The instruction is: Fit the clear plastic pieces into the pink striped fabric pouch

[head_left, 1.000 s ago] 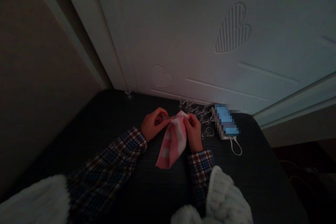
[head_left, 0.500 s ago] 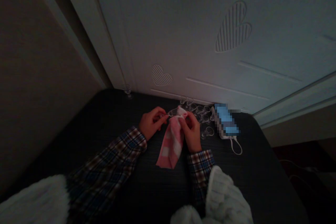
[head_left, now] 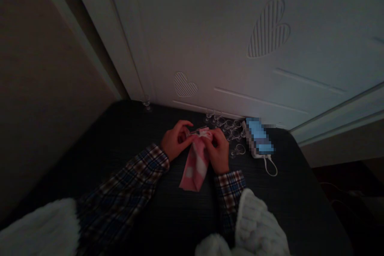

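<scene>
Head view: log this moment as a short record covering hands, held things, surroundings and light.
Left hand: the left hand pinches a small transparent piece at the cloth's top edge
Right hand: the right hand grips the cloth's gathered top
Cloth: pink and white cloth, hanging toward the wearer
Behind right hand: more transparent pieces, some with rings
Right of those: phone, white cable looped nearby
Surface: dark table
Backdrop: white panel with two hearts
Light: dim

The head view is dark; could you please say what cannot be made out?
In the head view:
Phone screen: masked by pixelation.
Clear piece: partly hidden by left hand.
Clear rings: too small and dim to count.
White left sleeve: cut off by the bottom edge.
</scene>
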{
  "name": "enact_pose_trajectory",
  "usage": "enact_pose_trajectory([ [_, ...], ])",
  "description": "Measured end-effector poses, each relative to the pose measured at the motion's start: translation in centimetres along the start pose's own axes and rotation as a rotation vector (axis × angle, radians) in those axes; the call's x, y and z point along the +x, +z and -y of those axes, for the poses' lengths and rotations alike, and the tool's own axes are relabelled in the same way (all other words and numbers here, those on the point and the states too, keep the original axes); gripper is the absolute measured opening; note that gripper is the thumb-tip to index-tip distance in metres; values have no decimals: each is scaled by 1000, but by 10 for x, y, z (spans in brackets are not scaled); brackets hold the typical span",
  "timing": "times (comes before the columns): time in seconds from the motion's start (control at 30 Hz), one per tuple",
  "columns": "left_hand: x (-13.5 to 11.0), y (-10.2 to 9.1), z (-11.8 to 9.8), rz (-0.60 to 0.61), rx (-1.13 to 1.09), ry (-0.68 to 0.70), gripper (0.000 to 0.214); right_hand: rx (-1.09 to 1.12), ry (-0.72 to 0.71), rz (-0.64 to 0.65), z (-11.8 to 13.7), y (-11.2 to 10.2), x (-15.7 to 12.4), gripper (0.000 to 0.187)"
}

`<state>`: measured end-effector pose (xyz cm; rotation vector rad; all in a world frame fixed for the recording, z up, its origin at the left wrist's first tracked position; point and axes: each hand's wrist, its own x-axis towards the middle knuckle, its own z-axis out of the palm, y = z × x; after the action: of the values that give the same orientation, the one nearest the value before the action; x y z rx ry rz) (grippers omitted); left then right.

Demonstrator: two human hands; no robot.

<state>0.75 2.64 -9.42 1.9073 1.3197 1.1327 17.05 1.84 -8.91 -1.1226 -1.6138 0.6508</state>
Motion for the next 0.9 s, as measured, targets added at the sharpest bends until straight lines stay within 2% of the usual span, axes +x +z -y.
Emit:
enact_pose_trajectory([
  [0.2, 0, 0, -1, 58, 42, -16, 30, -1, 28, -44, -1, -1, 1, 11],
  [0.37, 2, -4, -1, 88, 3, -40, 41, 31, 25, -56, 0, -4, 2, 14],
  [0.53, 3, -6, 3, 100, -47, -74, 35, 53, -3, -14, 1, -3, 2, 13],
  [0.63, 3, -7, 5, 95, -36, -91, 42, 52, -35, 5, 0, -2, 1, 11],
  [0.73, 4, -9, 2, 154, 2, -75, 46, 30, -33, -8, -1, -2, 1, 12],
  [0.9, 3, -9, -2, 140, -72, -64, 30, 1, -27, 8, -3, -1, 1, 11],
])
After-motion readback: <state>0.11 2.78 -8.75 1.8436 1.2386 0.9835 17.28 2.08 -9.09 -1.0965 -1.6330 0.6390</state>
